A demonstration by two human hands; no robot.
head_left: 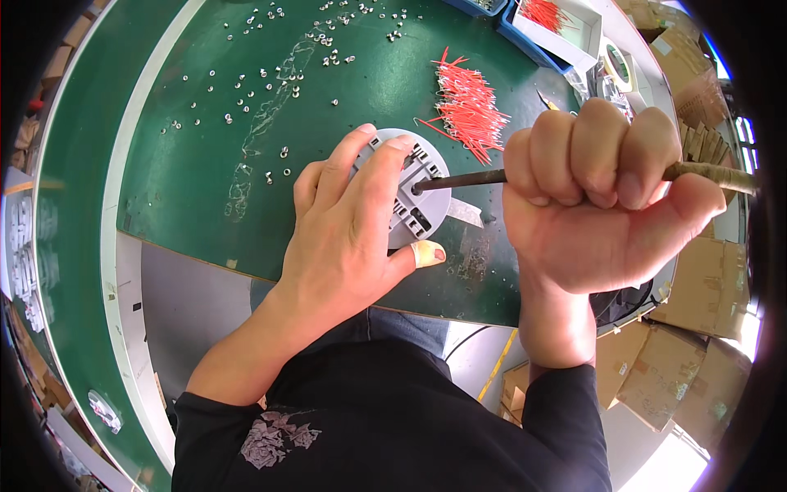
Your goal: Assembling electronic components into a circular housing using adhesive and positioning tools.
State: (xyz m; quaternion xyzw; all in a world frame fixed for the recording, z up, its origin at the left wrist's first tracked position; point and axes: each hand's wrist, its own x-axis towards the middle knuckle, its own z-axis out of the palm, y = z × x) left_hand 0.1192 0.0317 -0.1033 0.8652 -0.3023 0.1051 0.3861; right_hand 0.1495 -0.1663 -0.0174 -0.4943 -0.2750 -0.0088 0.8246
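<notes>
Grey plastic disc (414,193) lies under left hand (348,234) fingers (385,168).

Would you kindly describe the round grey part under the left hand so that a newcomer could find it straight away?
Start at the green work mat covering the table and go to its near edge, in front of the person. There the left hand presses down a round grey plastic disc with slotted ribs, while the right hand pokes a dark rod tool into it. Nearby lie only tiny silver eyelets and thin red wires.
</notes>
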